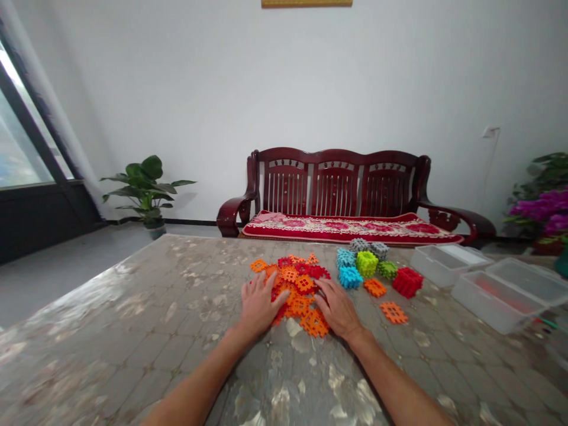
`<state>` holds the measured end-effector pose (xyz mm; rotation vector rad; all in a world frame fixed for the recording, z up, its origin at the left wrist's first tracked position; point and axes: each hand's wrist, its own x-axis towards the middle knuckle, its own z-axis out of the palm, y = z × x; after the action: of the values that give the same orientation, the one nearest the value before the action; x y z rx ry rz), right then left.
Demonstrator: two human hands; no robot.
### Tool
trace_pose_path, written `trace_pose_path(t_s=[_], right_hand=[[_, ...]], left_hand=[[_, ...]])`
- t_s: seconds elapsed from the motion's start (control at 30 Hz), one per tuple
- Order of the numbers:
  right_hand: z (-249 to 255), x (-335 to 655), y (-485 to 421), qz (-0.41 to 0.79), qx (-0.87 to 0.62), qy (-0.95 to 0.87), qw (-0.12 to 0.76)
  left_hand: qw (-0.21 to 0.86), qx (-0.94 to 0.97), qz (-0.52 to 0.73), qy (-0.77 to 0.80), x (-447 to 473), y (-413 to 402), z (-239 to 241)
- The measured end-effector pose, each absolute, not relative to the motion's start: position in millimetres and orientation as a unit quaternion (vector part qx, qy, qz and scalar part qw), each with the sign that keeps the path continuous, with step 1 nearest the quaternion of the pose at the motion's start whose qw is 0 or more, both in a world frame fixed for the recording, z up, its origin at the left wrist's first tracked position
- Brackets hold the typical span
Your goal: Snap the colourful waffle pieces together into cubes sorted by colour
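Forearms are extended from the near edge across the table [133, 331]. The left hand [260, 305] is laid palm down on the near left side of the tile pile [298, 284], fingers slightly spread and flat, nothing gripped. The right hand [338, 307] is pressed palm down on the pile's right side, fingers extended and close together, nothing clamped. The pile, of flat orange and red tiles, is located mid-table between and just beyond both hands. Two loose orange tiles [393, 312] are noted to the right. Beyond these, blue [349, 277], green [366, 263], grey [358, 244] and red [407, 281] cubes are grouped. Clear bins [497, 299] are placed far right. A bench [337, 189] and plant [144, 186] are recorded against the wall.
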<state>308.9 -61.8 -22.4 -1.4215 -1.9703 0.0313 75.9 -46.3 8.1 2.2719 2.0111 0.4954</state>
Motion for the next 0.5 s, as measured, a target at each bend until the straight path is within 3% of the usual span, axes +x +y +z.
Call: trace_pose_path(t_s=[0.27,0.5], right_hand=[[-18.3,310.7,-59.5,0.046,-0.554,-0.749,0.361],[3.1,299.1,-38.7,0.042,-0.530,-0.807,0.257]], left_hand=[[0.022,0.598,0.209,0.773,16.9,-18.3,-0.7],[0.045,0.649,0.194,0.734,14.7,-5.3,-7.2]])
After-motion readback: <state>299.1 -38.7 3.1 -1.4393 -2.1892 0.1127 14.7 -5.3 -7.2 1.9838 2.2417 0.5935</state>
